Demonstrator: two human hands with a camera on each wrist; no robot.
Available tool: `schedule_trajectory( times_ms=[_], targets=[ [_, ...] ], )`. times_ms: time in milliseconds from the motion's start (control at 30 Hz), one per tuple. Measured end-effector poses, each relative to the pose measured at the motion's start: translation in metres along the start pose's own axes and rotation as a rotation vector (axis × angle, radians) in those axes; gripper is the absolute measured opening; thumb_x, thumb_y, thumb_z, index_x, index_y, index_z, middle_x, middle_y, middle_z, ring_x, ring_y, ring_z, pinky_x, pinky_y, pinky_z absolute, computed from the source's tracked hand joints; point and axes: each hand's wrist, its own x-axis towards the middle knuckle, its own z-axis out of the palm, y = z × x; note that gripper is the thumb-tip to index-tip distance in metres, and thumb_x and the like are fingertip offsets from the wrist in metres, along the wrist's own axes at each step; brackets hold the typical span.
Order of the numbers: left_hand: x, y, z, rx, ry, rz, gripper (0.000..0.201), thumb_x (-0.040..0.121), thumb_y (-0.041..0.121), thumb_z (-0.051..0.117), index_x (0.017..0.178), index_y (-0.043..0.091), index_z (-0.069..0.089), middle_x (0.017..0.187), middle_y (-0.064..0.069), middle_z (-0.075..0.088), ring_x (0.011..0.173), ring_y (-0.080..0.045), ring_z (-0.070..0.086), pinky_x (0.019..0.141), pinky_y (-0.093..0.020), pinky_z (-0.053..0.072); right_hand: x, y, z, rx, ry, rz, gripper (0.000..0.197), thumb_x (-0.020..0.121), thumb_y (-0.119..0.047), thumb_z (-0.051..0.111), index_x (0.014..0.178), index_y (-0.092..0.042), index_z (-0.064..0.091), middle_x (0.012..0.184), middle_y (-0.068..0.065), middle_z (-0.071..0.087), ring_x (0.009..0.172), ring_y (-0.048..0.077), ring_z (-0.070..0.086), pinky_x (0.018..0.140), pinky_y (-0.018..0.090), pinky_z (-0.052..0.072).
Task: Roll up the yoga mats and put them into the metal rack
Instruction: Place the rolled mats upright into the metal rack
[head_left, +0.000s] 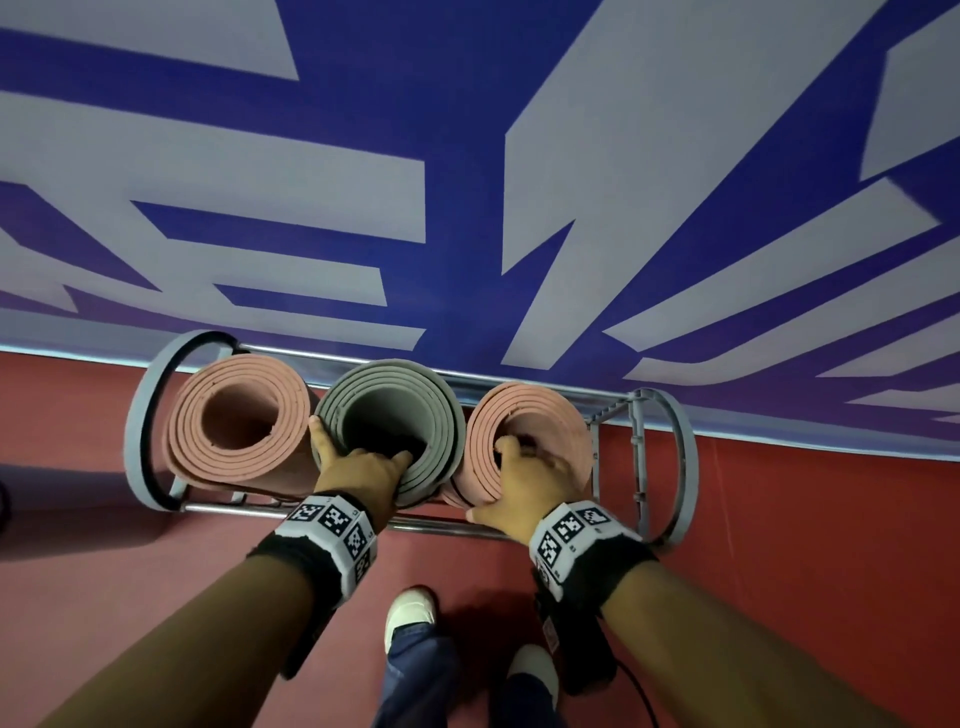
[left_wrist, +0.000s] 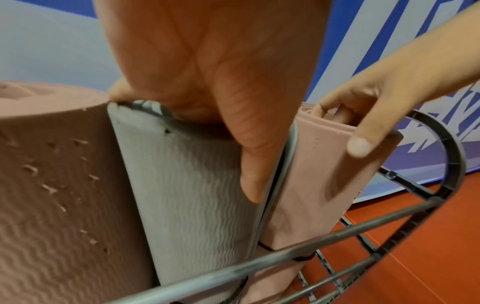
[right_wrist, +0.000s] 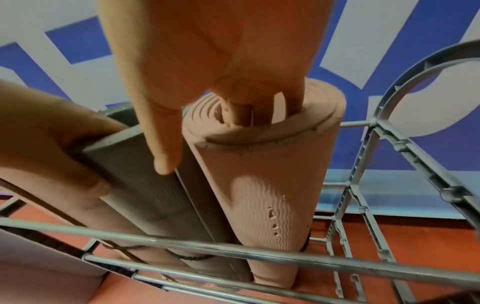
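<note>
Three rolled yoga mats stand upright in the grey metal rack (head_left: 150, 415). A pink mat (head_left: 234, 421) is at the left, a grey mat (head_left: 405, 384) in the middle, another pink mat (head_left: 540, 410) at the right. My left hand (head_left: 358, 462) grips the top rim of the grey mat (left_wrist: 187, 185), fingers inside the roll and thumb on its outer wall. My right hand (head_left: 524, 483) grips the top of the right pink mat (right_wrist: 259, 185), fingers pushed into its core, thumb down its outside.
The rack (right_wrist: 389, 185) stands on a red floor (head_left: 779, 519) against a blue and white wall (head_left: 467, 156). Free rack space lies right of the right pink mat. My shoes (head_left: 410, 613) are just in front of the rack's front rail (right_wrist: 233, 251).
</note>
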Motion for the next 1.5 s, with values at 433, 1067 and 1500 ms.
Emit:
schedule_trajectory(
  times_ms=[433,1067,1500],
  targets=[
    [-0.004,-0.027,-0.009,0.094,0.061,-0.009,0.059,0.093,0.012,0.044,0.146,0.034,0.031,0.110,0.008,0.069,0.118,-0.021,0.059,0.107,-0.069,-0.014,0.003,-0.023,0.010,-0.102,0.107,-0.165,0.047,0.096,-0.009,0.050,0.140,-0.015,0.036,0.121,0.008,0.064,0.117,0.031,0.054,0.100,0.035,0.035],
    [-0.008,-0.046,-0.004,-0.044,0.056,0.024,0.051,0.094,0.024,0.049,0.142,0.027,0.033,0.131,0.003,0.053,0.130,-0.021,0.043,0.116,-0.061,-0.006,0.036,-0.023,0.028,-0.112,0.060,-0.124,0.054,0.093,-0.012,0.054,0.140,-0.019,0.029,0.133,0.001,0.054,0.122,0.023,0.050,0.106,0.037,0.024],
    [-0.003,-0.066,-0.003,-0.146,0.051,0.160,0.042,0.098,0.020,0.043,0.138,0.031,0.041,0.122,0.001,0.060,0.122,-0.022,0.052,0.117,-0.060,0.001,0.039,-0.034,0.027,-0.156,0.046,0.030,0.064,0.089,-0.008,0.054,0.144,-0.020,0.023,0.138,0.001,0.052,0.131,0.025,0.044,0.119,0.044,0.002]
  ],
)
